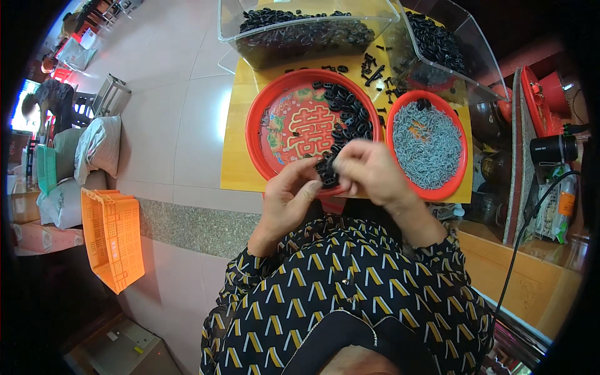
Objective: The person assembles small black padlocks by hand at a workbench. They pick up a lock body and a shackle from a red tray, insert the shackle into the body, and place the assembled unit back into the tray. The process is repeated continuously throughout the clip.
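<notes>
My left hand (289,195) is at the near rim of a round red tray (252,134). Its thumb and fingers close around a small black plastic part (327,177). My right hand (373,170) is right beside it, fingers curled together in a pinch over the same spot. What the right fingertips hold is hidden. Loose black oval parts (350,112) lie heaped along the tray's right side, and its printed base shows on the left. To the right, a smaller red tray (461,178) is full of grey screws (428,147), with a few black pieces at its far edge.
Two transparent bins (306,40) (447,50) of black parts stand at the far side of the yellow tabletop (234,165). Small black pieces (374,74) lie scattered between them and the trays. An orange crate (115,237) sits on the floor at left; a black cable (522,231) hangs at right.
</notes>
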### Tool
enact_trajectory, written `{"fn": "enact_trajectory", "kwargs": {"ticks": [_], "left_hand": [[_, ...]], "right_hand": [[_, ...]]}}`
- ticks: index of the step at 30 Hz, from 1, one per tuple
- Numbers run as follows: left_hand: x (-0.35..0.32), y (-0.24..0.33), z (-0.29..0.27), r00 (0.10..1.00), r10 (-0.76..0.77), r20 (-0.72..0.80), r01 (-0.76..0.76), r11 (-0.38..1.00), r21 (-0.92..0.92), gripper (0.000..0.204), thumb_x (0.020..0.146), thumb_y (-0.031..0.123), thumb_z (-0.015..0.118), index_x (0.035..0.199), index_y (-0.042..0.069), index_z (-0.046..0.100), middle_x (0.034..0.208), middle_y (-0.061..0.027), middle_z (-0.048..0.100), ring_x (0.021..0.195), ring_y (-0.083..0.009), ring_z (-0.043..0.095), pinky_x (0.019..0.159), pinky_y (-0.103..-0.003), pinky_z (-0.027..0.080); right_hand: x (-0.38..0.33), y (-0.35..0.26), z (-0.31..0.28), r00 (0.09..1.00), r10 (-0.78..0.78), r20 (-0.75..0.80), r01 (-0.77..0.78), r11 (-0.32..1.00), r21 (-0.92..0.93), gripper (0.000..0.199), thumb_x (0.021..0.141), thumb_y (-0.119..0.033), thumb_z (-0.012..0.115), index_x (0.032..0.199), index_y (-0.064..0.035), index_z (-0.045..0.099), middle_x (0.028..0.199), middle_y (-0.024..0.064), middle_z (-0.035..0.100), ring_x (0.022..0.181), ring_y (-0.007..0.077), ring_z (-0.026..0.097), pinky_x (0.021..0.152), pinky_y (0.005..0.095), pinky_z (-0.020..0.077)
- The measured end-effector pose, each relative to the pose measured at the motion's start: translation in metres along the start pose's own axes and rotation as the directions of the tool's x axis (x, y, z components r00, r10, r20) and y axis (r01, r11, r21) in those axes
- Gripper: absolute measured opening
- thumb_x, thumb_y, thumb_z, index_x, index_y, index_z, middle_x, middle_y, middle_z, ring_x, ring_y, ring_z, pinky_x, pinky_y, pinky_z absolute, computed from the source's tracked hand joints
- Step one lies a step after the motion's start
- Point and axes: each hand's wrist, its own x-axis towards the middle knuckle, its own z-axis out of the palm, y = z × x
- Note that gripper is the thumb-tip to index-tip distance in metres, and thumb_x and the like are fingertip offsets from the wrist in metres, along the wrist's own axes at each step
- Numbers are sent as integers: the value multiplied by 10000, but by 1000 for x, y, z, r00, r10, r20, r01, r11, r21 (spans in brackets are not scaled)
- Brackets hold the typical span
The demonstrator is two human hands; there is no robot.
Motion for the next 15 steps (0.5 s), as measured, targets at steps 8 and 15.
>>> {"fn": "enact_trajectory", "kwargs": {"ticks": [8, 15], "left_hand": [[1, -5, -46, 929, 263, -259, -134, 894, 427, 216, 767, -23, 578, 977, -38, 536, 760, -48, 548, 645, -83, 490, 568, -198, 402], [1, 0, -59, 905, 315, -287, -94, 804, 587, 163, 728, -45, 594, 888, -30, 571, 773, -80, 533, 640, -130, 509, 568, -226, 413]], "right_hand": [[16, -75, -62, 759, -535, -371, 610, 783, 120, 170, 838, -136, 515, 852, 24, 572, 697, 65, 577, 625, 108, 551, 543, 224, 440], [44, -16, -19, 728, -685, 36, 265, 233, -936, 121, 743, -133, 562, 748, -23, 614, 719, 149, 566, 724, 292, 565, 666, 372, 460]]}}
